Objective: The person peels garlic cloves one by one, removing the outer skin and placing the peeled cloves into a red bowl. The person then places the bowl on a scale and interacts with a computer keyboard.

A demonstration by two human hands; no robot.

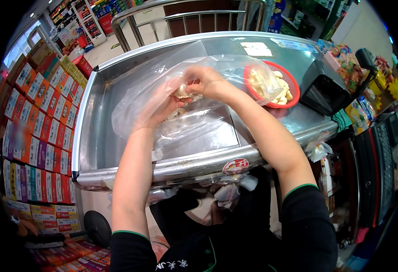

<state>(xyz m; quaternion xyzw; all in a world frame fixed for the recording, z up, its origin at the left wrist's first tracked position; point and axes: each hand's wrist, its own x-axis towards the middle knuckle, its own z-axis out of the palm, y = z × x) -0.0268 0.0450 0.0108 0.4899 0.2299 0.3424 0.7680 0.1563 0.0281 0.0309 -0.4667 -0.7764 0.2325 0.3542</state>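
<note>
Over the metal counter lies a large clear plastic bag (199, 125), its film partly covering both hands. Inside or under this film, my left hand (161, 105) is cupped around a garlic bulb (182, 91) with papery skin. The fingers of my right hand (207, 83) pinch the same bulb from the right and look slightly blurred. Garlic skins and pieces (176, 114) lie just below the hands. To the right stands a red plastic basket (296, 89) holding many peeled garlic cloves (282, 90), with part of the bag draped over its left side.
The steel counter (97, 142) has a raised metal rim. A black bin-like container (325, 86) and a green cloth (342, 120) are right of the basket. Stacked cartons (42, 112) stand at left, a metal railing (202, 13) beyond, and a keyboard (384, 153) at far right.
</note>
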